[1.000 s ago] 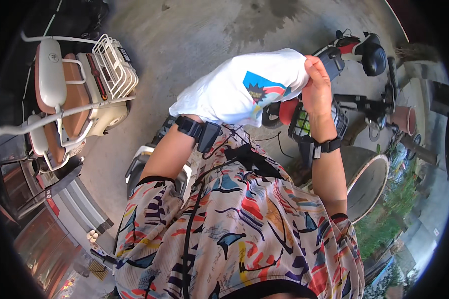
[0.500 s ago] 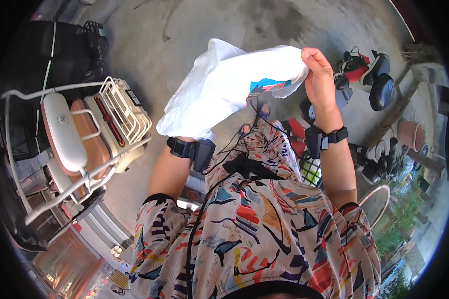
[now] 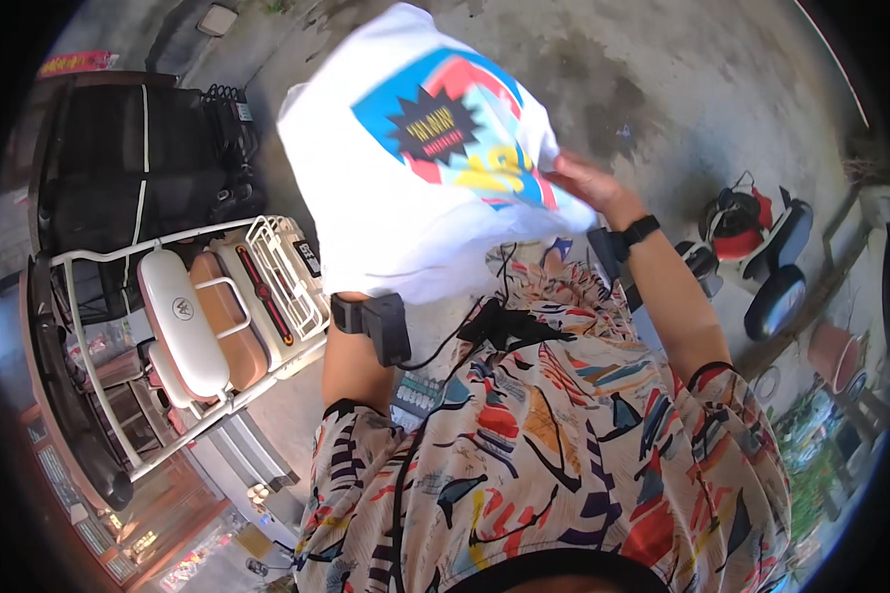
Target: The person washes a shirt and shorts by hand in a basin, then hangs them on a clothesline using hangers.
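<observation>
A white T-shirt (image 3: 366,208) with a bright blue, red and yellow print hangs in front of me, lifted and bunched at its lower side. My right hand (image 3: 595,188) is at the shirt's right edge, its fingers closed on the cloth and slightly blurred. The left forearm reaches up to the shirt's lower left, and the cloth covers my left hand, so its fingers are hidden. Each wrist wears a black strapped device, the left one (image 3: 374,324) just below the shirt's hem.
To the left stands a vehicle with a white and brown padded seat (image 3: 183,321), a cream wire rack (image 3: 285,287) and a metal rail. A two-wheeler with a dark seat (image 3: 776,301) is at the right, near a pink pot (image 3: 833,356). Concrete floor (image 3: 663,69) lies beyond.
The shirt has turned and spread so that its print faces me. My right hand has moved lower and left along its edge. The view has shifted, moving the surroundings right and down.
</observation>
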`<state>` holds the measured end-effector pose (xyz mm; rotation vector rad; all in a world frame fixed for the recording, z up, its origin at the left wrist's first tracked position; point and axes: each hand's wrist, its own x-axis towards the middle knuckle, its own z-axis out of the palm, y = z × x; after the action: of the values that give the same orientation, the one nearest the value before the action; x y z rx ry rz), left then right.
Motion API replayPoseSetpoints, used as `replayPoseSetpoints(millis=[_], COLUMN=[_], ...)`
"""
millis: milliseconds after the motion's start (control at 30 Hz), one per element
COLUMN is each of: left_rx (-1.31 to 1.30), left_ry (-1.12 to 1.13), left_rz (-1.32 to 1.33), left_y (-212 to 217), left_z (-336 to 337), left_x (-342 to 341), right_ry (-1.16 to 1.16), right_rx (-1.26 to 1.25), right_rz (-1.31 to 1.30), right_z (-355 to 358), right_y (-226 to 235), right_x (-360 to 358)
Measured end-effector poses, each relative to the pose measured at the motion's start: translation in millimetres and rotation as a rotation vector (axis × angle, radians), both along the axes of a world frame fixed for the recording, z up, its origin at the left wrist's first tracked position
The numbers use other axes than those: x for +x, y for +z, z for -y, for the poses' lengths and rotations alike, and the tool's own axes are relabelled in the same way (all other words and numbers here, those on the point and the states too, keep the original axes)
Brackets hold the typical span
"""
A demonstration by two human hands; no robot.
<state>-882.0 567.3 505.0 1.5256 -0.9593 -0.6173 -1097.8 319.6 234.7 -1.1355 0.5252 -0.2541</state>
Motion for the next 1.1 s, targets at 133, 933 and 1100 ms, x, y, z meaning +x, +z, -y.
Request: replayPoseSetpoints(millis=[133,933,1100], left_rx=[-0.106,-0.357,-0.365], left_ry=[0.125,0.245,0.258], left_rz=[-0.043,-0.093,-0.085], left_y=[6,10,21], left_z=[61,401,409], left_x=[48,407,423], right_ry=[0.151,-0.111,-0.015], right_rx=[0.110,0.742,0.692], right_rz=[-0.072,0.349,0.455], right_z=[63,385,390], right_y=[50,148,157], right_x=[62,331,349])
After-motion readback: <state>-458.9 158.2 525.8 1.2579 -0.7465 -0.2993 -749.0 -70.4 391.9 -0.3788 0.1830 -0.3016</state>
